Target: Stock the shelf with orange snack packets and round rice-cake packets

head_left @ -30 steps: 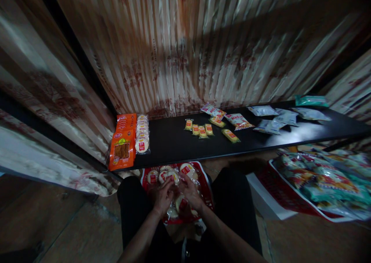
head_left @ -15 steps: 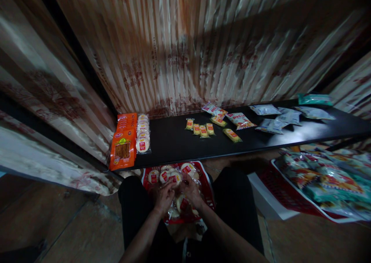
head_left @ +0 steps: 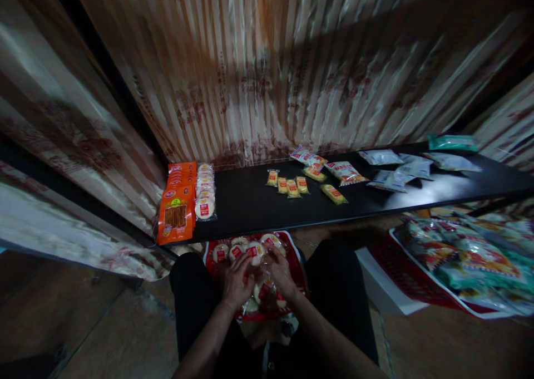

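In the red basket (head_left: 301, 267) between my knees lie several round white rice crackers (head_left: 220, 252) in clear wrappers with red labels. My left hand (head_left: 238, 283) is over the basket, its fingers bent against one wrapped rice cracker (head_left: 255, 251). From the other side my right hand (head_left: 278, 270) reaches the same cracker with curled fingers. This cracker is tilted up, label facing me, and the fingertips partly cover its lower edge. Other wrapped crackers show below and between the wrists.
Along the black shelf (head_left: 246, 206) stand orange snack bags (head_left: 177, 212), a row of wrapped rice crackers (head_left: 205, 192), small yellow packets (head_left: 292, 187), red-and-white bags (head_left: 346, 173) and pale blue packets (head_left: 380, 157). A second red basket (head_left: 390, 265), full of snack bags, stands at right.
The cracker between my hands has shifted slightly right and tipped more upright. My left hand has flattened a little and my right hand has moved slightly right.
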`<state>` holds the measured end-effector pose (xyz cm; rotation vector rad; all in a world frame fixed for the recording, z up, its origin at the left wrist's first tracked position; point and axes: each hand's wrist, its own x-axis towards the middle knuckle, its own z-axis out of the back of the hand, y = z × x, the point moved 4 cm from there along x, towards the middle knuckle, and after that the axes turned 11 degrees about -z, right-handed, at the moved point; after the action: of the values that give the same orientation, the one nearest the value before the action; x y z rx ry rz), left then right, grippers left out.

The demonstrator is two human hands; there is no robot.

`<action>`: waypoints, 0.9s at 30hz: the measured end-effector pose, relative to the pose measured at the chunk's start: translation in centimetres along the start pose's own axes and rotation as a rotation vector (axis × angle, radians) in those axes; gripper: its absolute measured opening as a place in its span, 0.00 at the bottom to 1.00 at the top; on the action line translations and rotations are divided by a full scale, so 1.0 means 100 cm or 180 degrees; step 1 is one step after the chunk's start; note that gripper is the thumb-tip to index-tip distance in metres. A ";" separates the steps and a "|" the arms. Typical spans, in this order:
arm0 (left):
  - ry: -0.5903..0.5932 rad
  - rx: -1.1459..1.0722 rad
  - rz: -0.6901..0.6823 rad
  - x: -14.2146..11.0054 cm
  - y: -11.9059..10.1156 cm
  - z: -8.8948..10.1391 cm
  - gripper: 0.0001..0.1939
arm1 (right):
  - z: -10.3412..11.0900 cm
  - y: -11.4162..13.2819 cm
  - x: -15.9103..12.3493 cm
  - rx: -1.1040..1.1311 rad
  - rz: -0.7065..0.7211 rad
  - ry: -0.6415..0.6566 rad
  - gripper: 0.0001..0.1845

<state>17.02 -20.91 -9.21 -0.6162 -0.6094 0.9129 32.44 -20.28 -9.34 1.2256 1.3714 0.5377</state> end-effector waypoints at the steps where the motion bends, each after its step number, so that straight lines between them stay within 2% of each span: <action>1: 0.0024 0.0075 -0.0021 0.000 -0.002 0.001 0.28 | 0.000 0.000 0.000 0.0097 -0.0082 -0.0007 0.28; 7: -0.0055 0.0413 -0.0155 -0.002 -0.008 0.003 0.30 | 0.000 0.002 -0.003 0.0424 -0.0239 -0.0061 0.27; 11: -0.0274 0.0558 -0.0340 -0.002 -0.015 0.009 0.31 | -0.005 0.006 -0.006 0.0402 -0.0267 0.0112 0.26; 16: -0.0377 0.0693 -0.0358 -0.001 -0.019 0.013 0.28 | -0.010 0.009 -0.010 0.0353 -0.0377 0.0254 0.24; 27: -0.0332 0.0424 -0.0228 -0.003 -0.014 0.009 0.25 | -0.008 0.007 -0.011 0.0345 -0.0359 0.0291 0.22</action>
<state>17.00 -21.60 -7.63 -0.4267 -0.6541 0.9143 31.78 -20.74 -8.04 1.2143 1.5544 0.4497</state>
